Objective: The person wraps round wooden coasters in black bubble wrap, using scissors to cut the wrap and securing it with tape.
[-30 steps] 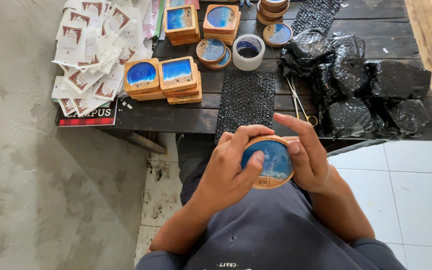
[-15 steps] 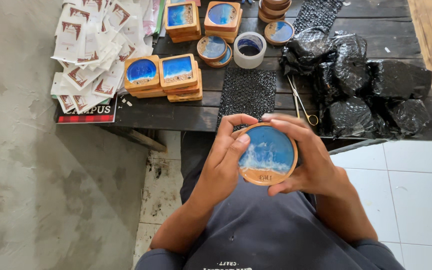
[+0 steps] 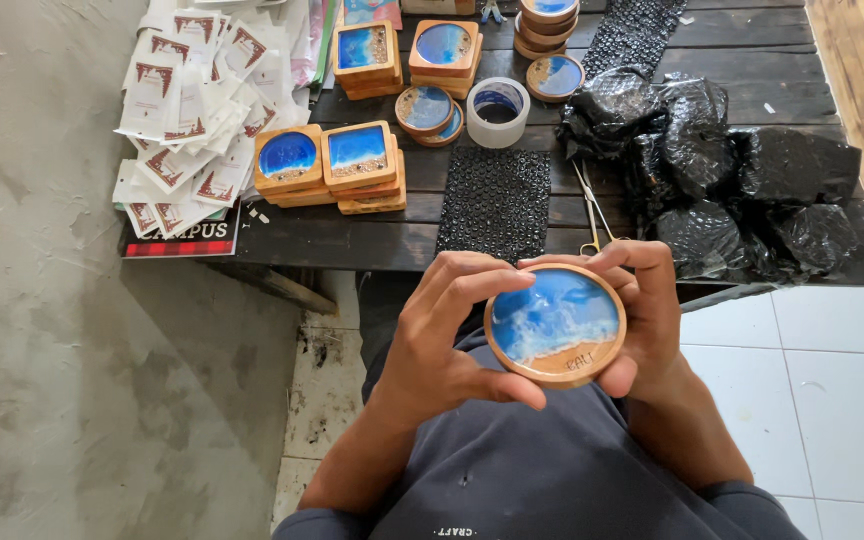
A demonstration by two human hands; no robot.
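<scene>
The round coaster (image 3: 555,325), a wooden ring filled with blue and white resin like a shoreline, now faces the camera almost flat, with its whole top open to view. A second ago it sat lower and nearer the body, more covered by the 2 hands; half a second ago it had come up and turned toward the camera. Since then it has only grown larger in view and steadier, so the change looks like a lift and tilt for a close look at the surface.

The left hand (image 3: 442,345) is curled around the coaster's left edge, its fingers (image 3: 482,285) over the upper rim and the thumb pressing just under the lower rim. The right hand (image 3: 647,320) cups the right edge from behind, its fingers (image 3: 632,258) hooked over the top rim. Both hands are clenched on the coaster; it hangs in the air above the lap, clear of the bench (image 3: 352,235).

Beyond the fingertips, on the bench, lies a black studded mat (image 3: 497,200), with thin scissors (image 3: 589,205) just to its right. Farther out and left of the left fingers are 2 stacks of square coasters (image 3: 332,165), and past them a spread of small white packets (image 3: 187,110). Straight ahead stands a roll of clear tape (image 3: 498,110) beside small round coasters (image 3: 427,110). Beyond the right fingers sits a heap of black plastic wrap (image 3: 732,180). None of these bench items has shifted across the 3 frames.
</scene>
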